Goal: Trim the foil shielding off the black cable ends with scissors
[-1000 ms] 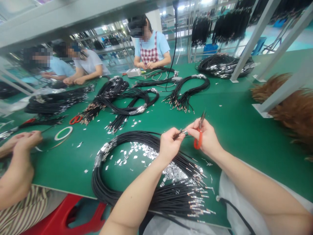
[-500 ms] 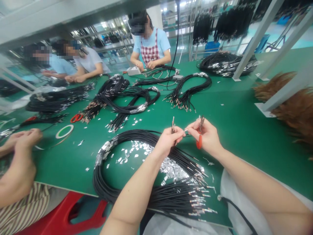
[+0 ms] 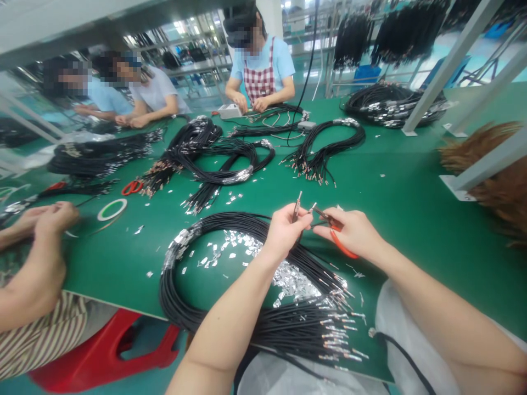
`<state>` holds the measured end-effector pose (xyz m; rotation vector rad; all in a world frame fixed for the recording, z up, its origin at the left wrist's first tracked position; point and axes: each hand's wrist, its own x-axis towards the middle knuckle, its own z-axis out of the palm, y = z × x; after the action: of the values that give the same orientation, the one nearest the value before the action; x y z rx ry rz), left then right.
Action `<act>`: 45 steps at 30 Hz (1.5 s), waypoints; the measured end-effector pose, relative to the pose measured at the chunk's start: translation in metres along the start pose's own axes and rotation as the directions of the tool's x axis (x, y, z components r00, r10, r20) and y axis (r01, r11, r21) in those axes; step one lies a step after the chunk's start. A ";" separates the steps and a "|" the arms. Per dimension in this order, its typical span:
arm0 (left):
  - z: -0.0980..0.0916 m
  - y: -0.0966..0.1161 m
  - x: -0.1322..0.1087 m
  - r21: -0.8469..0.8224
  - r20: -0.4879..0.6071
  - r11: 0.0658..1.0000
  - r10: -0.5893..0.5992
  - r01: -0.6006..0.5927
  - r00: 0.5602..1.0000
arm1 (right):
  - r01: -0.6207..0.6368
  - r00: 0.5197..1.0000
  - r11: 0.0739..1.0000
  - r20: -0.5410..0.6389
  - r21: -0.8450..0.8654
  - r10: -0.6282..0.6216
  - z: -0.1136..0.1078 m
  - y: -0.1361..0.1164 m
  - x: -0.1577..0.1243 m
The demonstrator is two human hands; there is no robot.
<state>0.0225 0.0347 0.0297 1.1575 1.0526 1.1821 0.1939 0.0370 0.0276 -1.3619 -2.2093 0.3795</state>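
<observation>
Two hands of a co-worker (image 3: 51,216) sit at the far left, beside a roll of green-and-white tape (image 3: 112,209) on the green table (image 3: 415,258). Further right, a big coil of black terminal-tipped cable (image 3: 177,291) lies near the table's front edge with silver foil scraps (image 3: 290,280) scattered inside it, and the person's left hand (image 3: 284,233) has a closed grip on a single cable end (image 3: 295,211), its metal terminal pointing up. The right hand (image 3: 354,233) closes its grip on red-handled snips (image 3: 343,249), their dark tips just beside that terminal.
</observation>
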 end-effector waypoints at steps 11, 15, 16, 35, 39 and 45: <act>0.002 -0.005 -0.002 0.110 0.001 0.992 0.066 -0.065 0.998 | -0.011 0.999 0.999 0.044 -0.034 0.013 -0.001 -0.004 -0.002; 0.001 0.000 -0.002 0.038 -0.037 0.998 0.045 -0.044 0.998 | -0.019 0.998 0.999 0.059 0.031 0.017 -0.003 0.000 0.000; 0.000 0.002 -0.002 0.002 -0.059 1.000 0.028 -0.028 0.998 | -0.024 0.998 0.999 0.065 0.041 0.021 -0.003 0.002 0.000; 0.003 0.005 -0.014 0.616 0.254 0.730 0.172 -0.296 0.952 | 0.541 0.825 0.822 -0.077 -0.179 -0.560 -0.018 -0.014 -0.009; -0.001 0.011 -0.017 0.666 0.367 0.636 0.176 -0.390 0.914 | 0.574 0.810 0.797 -0.014 -0.187 -0.587 -0.022 -0.017 -0.011; -0.007 0.016 -0.017 0.553 0.519 0.678 0.175 -0.485 0.837 | 0.144 0.960 0.860 0.141 0.490 -0.241 -0.022 -0.005 -0.006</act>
<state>0.0124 0.0186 0.0448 2.1659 0.9520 0.7428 0.2044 0.0286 0.0463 -0.8567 -2.1797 0.9486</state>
